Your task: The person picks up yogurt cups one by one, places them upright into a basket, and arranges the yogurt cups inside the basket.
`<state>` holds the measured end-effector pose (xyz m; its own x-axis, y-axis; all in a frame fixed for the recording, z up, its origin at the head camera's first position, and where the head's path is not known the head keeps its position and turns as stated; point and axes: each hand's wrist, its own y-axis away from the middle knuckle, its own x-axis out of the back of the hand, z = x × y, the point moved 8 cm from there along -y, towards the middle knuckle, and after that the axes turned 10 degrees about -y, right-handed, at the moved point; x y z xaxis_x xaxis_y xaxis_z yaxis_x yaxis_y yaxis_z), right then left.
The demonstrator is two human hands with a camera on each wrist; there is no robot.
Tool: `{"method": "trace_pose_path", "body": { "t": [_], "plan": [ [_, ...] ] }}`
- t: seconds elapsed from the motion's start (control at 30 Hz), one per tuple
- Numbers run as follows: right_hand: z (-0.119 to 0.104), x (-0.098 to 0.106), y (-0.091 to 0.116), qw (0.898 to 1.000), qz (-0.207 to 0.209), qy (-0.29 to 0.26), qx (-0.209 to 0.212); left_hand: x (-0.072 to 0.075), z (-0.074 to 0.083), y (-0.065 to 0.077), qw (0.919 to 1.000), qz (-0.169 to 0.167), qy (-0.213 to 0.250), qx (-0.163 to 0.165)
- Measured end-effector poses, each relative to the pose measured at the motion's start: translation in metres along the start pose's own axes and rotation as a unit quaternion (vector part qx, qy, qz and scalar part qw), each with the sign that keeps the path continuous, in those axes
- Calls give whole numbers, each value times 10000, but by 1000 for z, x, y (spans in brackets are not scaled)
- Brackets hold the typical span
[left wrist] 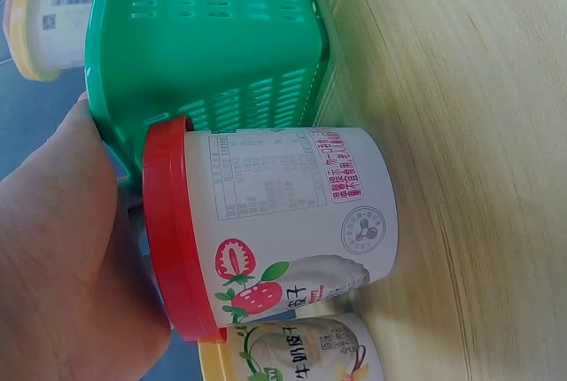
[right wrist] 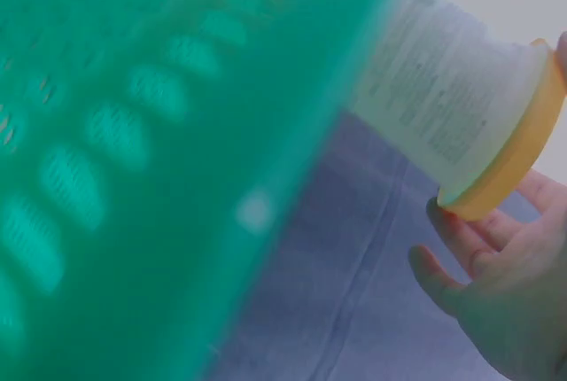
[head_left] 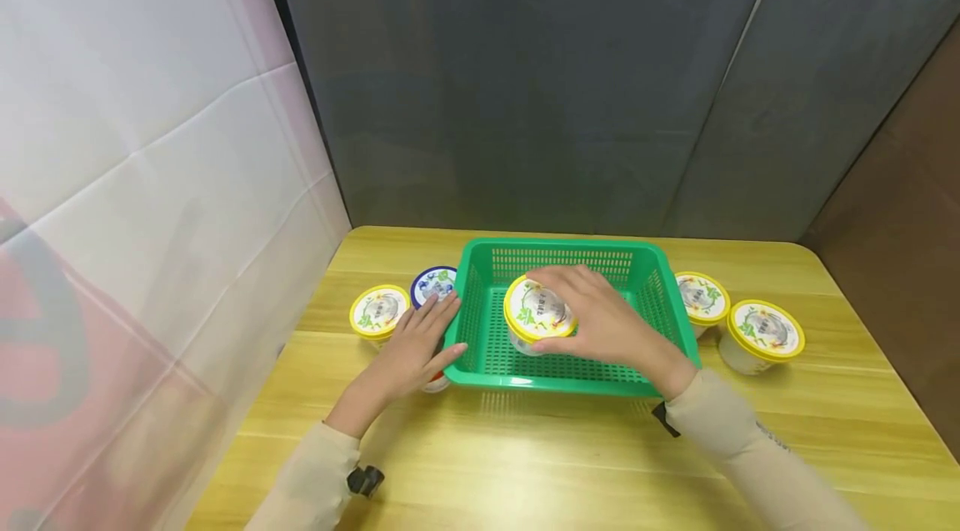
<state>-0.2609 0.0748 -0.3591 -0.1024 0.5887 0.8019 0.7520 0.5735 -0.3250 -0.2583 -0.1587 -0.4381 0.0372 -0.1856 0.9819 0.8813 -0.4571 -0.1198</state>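
A green plastic basket [head_left: 572, 383] stands in the middle of the wooden table. My right hand [head_left: 600, 318] grips a yellow-lidded cup [head_left: 537, 310] by its lid, inside the basket just above the floor. In the right wrist view the same cup [right wrist: 461, 106] shows past the blurred basket wall [right wrist: 133, 133], with fingers [right wrist: 469, 252] curled under the lid. My left hand [head_left: 420, 339] lies flat on a red-lidded strawberry cup [left wrist: 275, 230] at the basket's left side, fingertips touching the basket rim. Only the cup's base [head_left: 435, 384] shows in the head view.
A yellow-lidded cup [head_left: 379, 311] and a blue-lidded cup [head_left: 433, 284] stand left of the basket. Two more yellow-lidded cups [head_left: 701, 296] [head_left: 765, 329] stand to its right. Grey panels close the back, a white sheet [head_left: 150, 181] the left. Bare table [head_left: 525, 464] lies in front.
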Motion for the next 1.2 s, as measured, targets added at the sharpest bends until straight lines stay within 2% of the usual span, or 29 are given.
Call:
{"method": "trace_pose_path", "body": {
  "t": [0.53, 0.77, 1.2],
  "plan": [
    [-7, -57, -10, 9989, -194, 108, -405, 0, 0, 1, 10000, -18, -16, -34],
    [-5, -71, -15, 9972, -195, -234, -687, 0, -1, 0, 10000, -67, -59, -19],
    [-8, -92, -20, 9941, -291, -583, -864, 0, -2, -1, 9999, -108, -36, -24]
  ]
}}
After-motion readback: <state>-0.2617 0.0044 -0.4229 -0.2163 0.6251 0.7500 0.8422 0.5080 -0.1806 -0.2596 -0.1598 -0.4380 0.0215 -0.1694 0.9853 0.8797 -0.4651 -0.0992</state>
